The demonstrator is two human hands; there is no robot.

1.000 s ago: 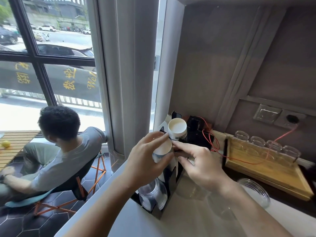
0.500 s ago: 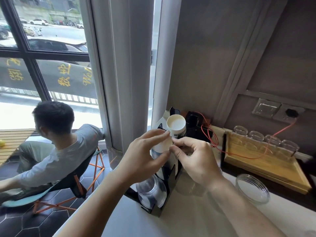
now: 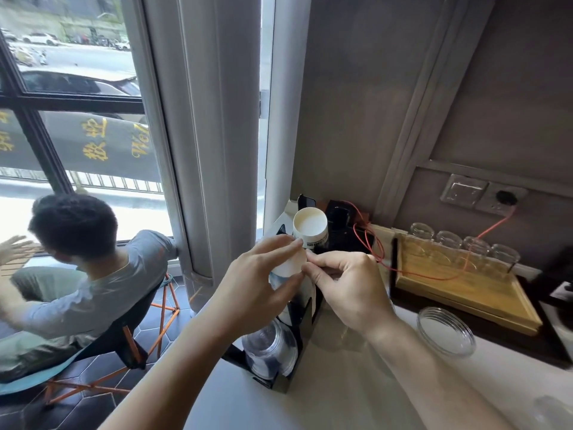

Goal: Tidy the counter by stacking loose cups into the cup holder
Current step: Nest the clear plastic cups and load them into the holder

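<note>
Head view, and both hands are right on top of the holder at 6 o'clock from the window pillar. Left hand is grasping a white cup, thumb below, fingers curled over the rim. Right hand pinches that same cup's edge from 3 o'clock, fingertips touching the left's. Compared with 1 second ago, the hands have closed in tighter and the cup sits lower between them, nearly hidden now. My read: it's being nested onto the stack in the front slot, and the seating is almost done. Behind it, at 12 o'clock, 1 more white cup stands mouth-up in the holder. Clear lids fill the bottom slot at 6 o'clock. Off at 3 o'clock, a clear dish rests on the counter, and 4 glasses line a wooden tray. Seated person at 9 o'clock, well apart.
</note>
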